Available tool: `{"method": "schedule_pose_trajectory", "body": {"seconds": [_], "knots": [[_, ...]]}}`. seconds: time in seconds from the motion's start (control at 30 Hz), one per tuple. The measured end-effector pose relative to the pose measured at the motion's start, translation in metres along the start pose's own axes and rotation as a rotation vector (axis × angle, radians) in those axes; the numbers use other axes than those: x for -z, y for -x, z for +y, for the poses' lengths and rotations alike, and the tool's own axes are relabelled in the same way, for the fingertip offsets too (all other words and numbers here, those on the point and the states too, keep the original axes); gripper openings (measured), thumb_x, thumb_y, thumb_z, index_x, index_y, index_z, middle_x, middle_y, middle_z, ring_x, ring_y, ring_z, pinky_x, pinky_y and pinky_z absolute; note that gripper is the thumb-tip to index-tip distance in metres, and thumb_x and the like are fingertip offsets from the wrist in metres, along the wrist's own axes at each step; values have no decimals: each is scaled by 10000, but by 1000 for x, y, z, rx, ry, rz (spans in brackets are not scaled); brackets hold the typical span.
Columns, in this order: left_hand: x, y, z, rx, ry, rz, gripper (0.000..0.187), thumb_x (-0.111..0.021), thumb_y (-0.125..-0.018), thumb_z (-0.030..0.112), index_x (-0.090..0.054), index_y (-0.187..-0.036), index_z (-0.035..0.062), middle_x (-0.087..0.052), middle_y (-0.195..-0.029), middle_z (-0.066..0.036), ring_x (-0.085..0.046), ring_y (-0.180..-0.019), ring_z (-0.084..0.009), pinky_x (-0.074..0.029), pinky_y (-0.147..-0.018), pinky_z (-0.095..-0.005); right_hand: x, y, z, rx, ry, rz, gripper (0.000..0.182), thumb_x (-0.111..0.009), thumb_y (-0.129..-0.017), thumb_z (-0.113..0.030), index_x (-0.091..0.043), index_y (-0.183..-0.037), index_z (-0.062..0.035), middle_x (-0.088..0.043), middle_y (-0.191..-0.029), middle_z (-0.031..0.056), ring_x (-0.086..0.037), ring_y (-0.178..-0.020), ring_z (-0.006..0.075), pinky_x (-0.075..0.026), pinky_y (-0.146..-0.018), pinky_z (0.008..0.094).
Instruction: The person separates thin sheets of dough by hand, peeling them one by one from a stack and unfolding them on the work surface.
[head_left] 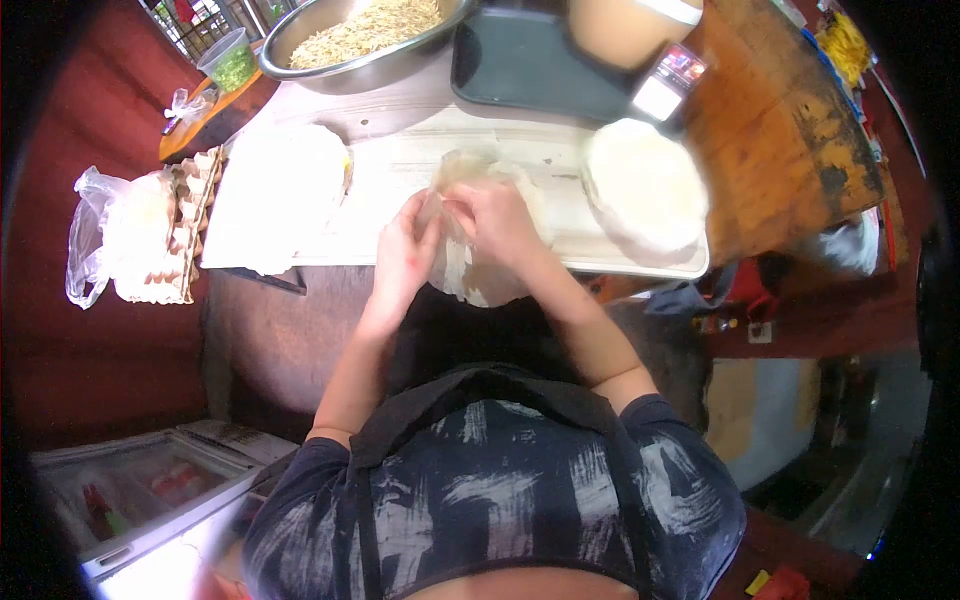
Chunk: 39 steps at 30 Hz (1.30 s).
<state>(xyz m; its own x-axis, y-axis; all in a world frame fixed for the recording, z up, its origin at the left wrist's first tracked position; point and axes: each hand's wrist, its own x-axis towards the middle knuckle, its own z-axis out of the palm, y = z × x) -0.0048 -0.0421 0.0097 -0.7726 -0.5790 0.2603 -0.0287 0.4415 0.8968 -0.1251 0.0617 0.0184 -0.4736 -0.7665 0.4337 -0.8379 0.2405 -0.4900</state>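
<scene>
A thin, translucent round wrapper sheet point(480, 278) hangs between my hands and drapes over the front edge of the pale work board point(395, 165). My left hand point(408, 245) pinches the sheet at its left side. Close beside it, my right hand point(492, 215) has its fingers closed on the upper part of the sheet; the fingertips are partly hidden and blurred. Behind my hands, more wrapper lies on the board. To the right sits a round stack of white wrappers point(645, 185). On the left is another bright white pile point(285, 190), overexposed in the light.
A steel bowl point(365, 45) of shredded filling stands at the back, with a dark tray point(530, 65) beside it. A beige tub point(630, 25) and a small box point(670, 80) are back right. Egg cartons point(190, 225) and a cup of chopped greens point(230, 65) are left.
</scene>
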Motion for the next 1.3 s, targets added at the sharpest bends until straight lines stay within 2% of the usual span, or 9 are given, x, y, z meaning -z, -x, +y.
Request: {"method": "schedule_pose_trajectory", "body": {"seconds": [0.07,0.2,0.3,0.37,0.6,0.8,0.9,1.07,1.3], "knots": [[8,-6,5,75,-223,-6,316,-560,-880,80,-593,-1182,-9,-630,-669,-169,-603,-580,-195,-477,-591,-329,-1,3,-3,130,-129,28,153,-598,-851,-225,-668,-878,-91,-671,-794,113,-642,-768,293,-423,-776,410],[8,-10,-6,95,-132,-9,326,-566,-869,81,-591,-1183,-2,-620,-664,-179,-604,-584,-228,-479,-599,-338,7,1,0,36,-35,3,142,-589,-861,-210,-665,-882,-92,-668,-794,109,-638,-783,294,-420,-785,408],[5,-11,-13,3,-123,57,347,-574,-868,66,-596,-1212,21,-554,-605,-42,-441,-520,-71,-374,-488,-258,7,0,3,-23,-46,79,118,-626,-833,-174,-670,-865,-70,-651,-788,167,-624,-767,348,-450,-753,437],[5,-11,-12,30,-147,70,316,-542,-858,50,-599,-1160,-21,-611,-643,-178,-579,-550,-238,-467,-572,-346,3,0,8,-68,-12,159,114,-617,-843,-172,-657,-876,-70,-652,-787,161,-623,-775,345,-449,-751,443],[5,-8,-9,117,-91,62,326,-543,-862,47,-599,-1174,-31,-623,-644,-154,-553,-527,-172,-452,-543,-332,6,2,2,-158,169,148,123,-606,-849,-175,-643,-923,-83,-650,-797,134,-618,-775,335,-448,-733,447],[3,-1,-11,71,17,-55,330,-557,-900,89,-584,-1207,-30,-691,-844,-185,-671,-747,-199,-509,-686,-303,1,-1,-6,84,32,108,117,-621,-833,-175,-653,-910,-93,-645,-788,98,-613,-782,303,-420,-736,434],[5,-6,-16,-145,-158,110,326,-559,-901,90,-582,-1204,-27,-693,-937,-205,-685,-889,-219,-511,-776,-293,2,1,-12,142,1,27,101,-627,-831,-176,-655,-887,-97,-644,-784,96,-613,-796,295,-410,-766,416],[19,-11,-2,148,-197,-36,308,-566,-890,81,-595,-1179,-22,-617,-636,-111,-557,-554,-147,-450,-554,-296,2,-1,-2,32,-22,125,90,-610,-846,-162,-650,-858,-82,-646,-794,122,-605,-808,316,-416,-770,426],[12,-9,-9,147,-104,104,299,-548,-881,55,-609,-1166,-15,-526,-542,-58,-450,-487,-105,-383,-485,-287,6,0,2,-117,81,203,111,-575,-869,-190,-621,-894,-92,-660,-851,95,-624,-845,287,-423,-752,435]]}}
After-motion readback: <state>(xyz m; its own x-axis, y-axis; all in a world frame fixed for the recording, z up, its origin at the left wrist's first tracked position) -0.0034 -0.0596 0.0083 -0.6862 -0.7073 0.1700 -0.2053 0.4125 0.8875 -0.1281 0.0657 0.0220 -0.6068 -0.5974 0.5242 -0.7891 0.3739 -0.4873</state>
